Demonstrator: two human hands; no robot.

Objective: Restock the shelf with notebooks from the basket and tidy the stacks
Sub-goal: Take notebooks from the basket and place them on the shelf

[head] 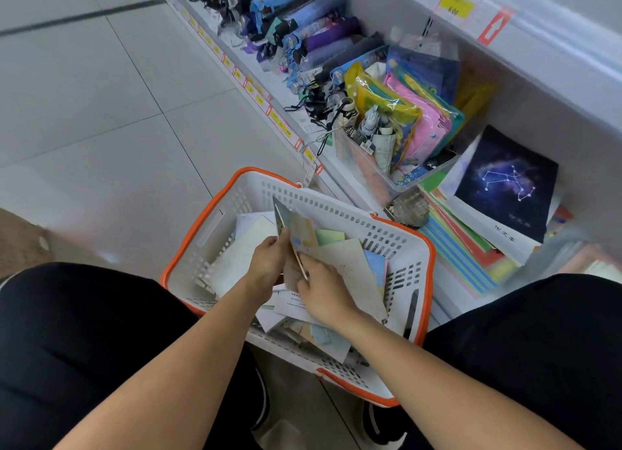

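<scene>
Pale card covers, pinched upright in the left hand [269, 259]: thumb on the near face, fingers hidden behind, gripping a thin bundle of notebooks [292, 227] stood on edge over the middle of the basket [424, 247]. Long axis of the bundle running near-to-far, top corner tipped toward the shelf. Just right of it and touching, the right hand [323, 290], fingers curled down onto a cream notebook [350, 264] lying flat on the heap, thumb against the bundle's near edge; whether pinching that cover or only pressing on it, hard to tell.

Outward from both: more loose notebooks in the basket, slanted at odd angles, white and blue and green, some tucked under the forearms. Basket white with an orange rim, standing on the floor between the knees, its far right corner close against the lowest shelf [447, 301].

Stack to restock lying to the right and far from the hands: coloured notebook pile [471, 251] on that shelf, topped by a dark starry cover [505, 184], edges fanned and untidy. Right hand nearer the pile; probably a lift up and over the basket rim toward the far right, bundle turned flat to land on top.
</scene>
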